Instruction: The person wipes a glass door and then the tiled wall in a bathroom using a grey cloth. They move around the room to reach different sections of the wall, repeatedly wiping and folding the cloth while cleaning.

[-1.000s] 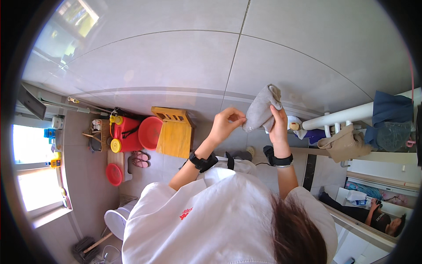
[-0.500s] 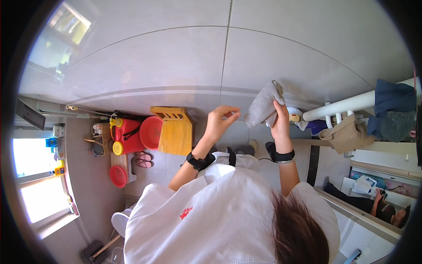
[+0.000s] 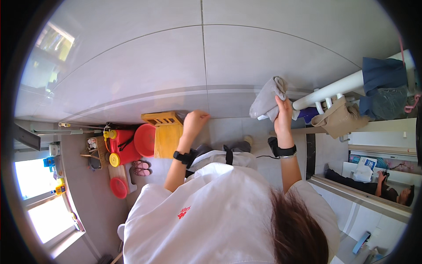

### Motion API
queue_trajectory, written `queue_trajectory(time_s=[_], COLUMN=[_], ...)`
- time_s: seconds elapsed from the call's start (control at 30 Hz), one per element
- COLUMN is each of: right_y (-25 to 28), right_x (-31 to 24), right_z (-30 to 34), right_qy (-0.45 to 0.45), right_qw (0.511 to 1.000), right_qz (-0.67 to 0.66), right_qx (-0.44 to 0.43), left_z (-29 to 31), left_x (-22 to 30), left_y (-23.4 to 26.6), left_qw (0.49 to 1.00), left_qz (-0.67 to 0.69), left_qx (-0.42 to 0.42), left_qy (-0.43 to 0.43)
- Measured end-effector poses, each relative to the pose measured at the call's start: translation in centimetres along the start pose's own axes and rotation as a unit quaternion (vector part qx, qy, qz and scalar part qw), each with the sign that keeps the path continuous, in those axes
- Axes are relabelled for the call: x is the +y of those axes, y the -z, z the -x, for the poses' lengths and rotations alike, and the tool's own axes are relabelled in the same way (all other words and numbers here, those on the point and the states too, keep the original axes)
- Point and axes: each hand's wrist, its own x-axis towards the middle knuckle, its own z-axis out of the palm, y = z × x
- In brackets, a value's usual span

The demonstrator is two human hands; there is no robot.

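Note:
My right hand (image 3: 283, 116) is closed round the lower right side of a folded grey cloth (image 3: 267, 99), holding it up in front of the tiled wall. The thumb lies along the cloth's edge, and a small white corner shows beneath it. To the left and apart from the cloth, my left hand (image 3: 194, 124) is raised with its fingers drawn together, the tips pointing right. Whether anything tiny sits between those fingertips cannot be made out. A yellow wooden chair (image 3: 169, 141) stands just left of this hand. Both wrists wear black bands.
On the left are a red jerrycan (image 3: 121, 147), a red basin (image 3: 145, 140), a smaller red basin (image 3: 118, 188) and pink slippers (image 3: 141, 168). At right, a white rail (image 3: 329, 93) carries a blue cloth (image 3: 383, 75) and a beige cloth (image 3: 340, 119). Another person (image 3: 389, 191) is beyond the doorway.
My left hand has moved left, away from the cloth, and its fingers have closed together. The right hand still holds the cloth, now slightly farther right. The whole view has shifted a little.

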Motion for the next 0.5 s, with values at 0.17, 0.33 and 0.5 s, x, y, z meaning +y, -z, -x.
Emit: queue_trajectory(time_s=[0.17, 0.33, 0.5], right_y=[1.7, 2.2, 1.6], right_x=[-2.6, -7.8, -8.0], right_z=[-2.5, -5.8, -8.3], right_qy=[0.14, 0.357, 0.457], right_qw=[0.984, 0.917, 0.794], right_qz=[0.081, 0.146, 0.301], right_qx=[0.068, 0.107, 0.264], left_z=[1.1, 2.2, 2.7], left_x=[-4.0, -4.6, -4.1], left_y=[0.2, -0.2, -0.7], left_qw=[0.996, 0.994, 0.996], left_qz=[-0.068, -0.072, -0.072], left_qx=[-0.047, -0.082, -0.047], left_qy=[0.031, 0.019, 0.0])
